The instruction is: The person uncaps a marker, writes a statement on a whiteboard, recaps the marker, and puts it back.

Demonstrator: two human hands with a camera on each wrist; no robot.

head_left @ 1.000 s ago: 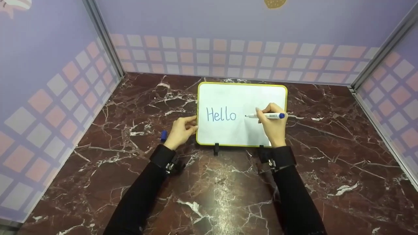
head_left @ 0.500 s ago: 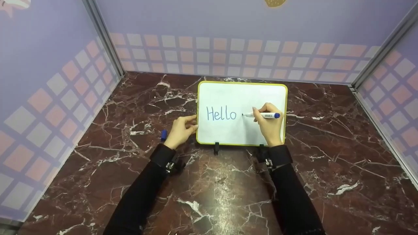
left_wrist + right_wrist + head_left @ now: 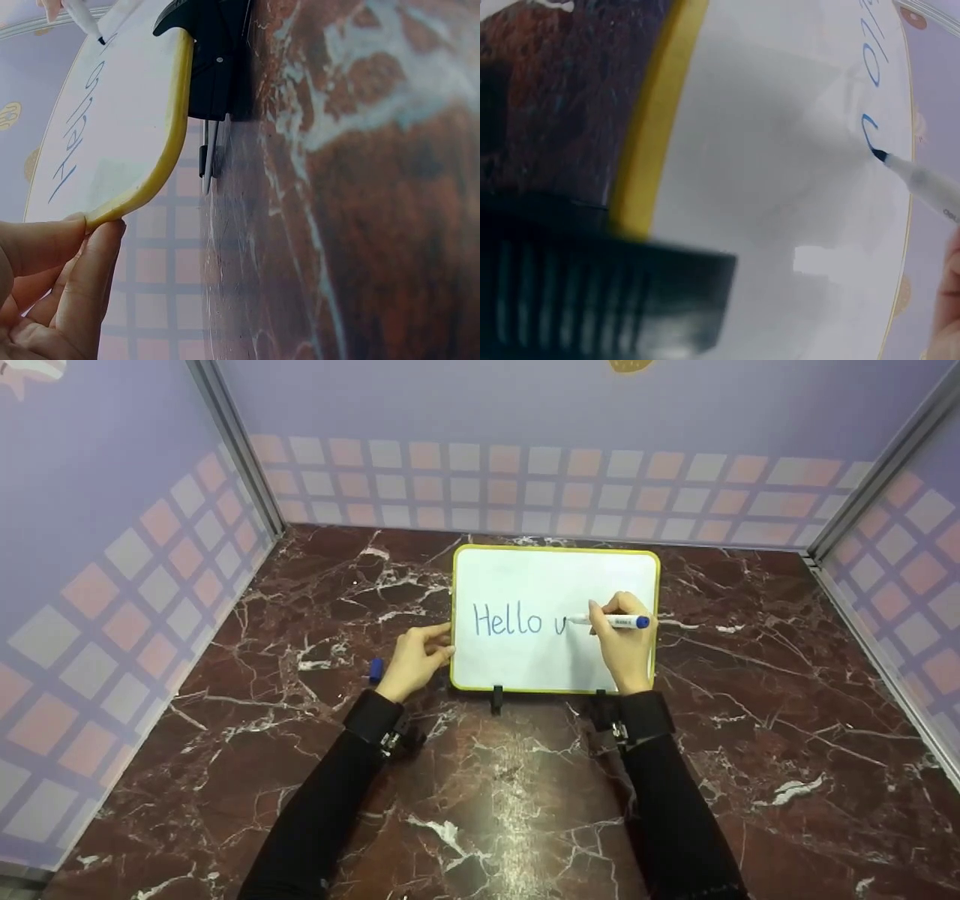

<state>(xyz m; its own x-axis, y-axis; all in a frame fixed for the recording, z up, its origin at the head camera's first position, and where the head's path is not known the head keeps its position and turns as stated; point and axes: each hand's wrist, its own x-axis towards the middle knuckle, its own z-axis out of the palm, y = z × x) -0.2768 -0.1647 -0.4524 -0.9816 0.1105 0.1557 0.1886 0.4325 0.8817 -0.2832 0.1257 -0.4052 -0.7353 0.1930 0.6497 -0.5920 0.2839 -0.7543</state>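
A small whiteboard (image 3: 517,664) with a yellow rim leans upright at mid-table, bearing a blue "Hello" and, to its right, the strokes of another letter. My right hand (image 3: 627,649) pinches a white whiteboard marker (image 3: 619,621) with a blue end. The marker's dark tip meets the end of the fresh stroke, as the right wrist view also shows on the marker (image 3: 928,186). At the board's left edge is my left hand (image 3: 415,661). In the left wrist view, its thumb and fingers (image 3: 90,277) pinch the yellow rim near the lower corner.
Two black stand feet (image 3: 497,700) hold the board's lower edge. A blue marker cap (image 3: 376,669) stands on the marbled dark red table (image 3: 510,810), left of my left hand. Purple panels (image 3: 525,405) with pink and white squares enclose the back and sides.
My right hand first shifted slightly left with the marker, then back right while drawing. New blue strokes now follow "Hello". My left hand keeps its hold on the board's edge.
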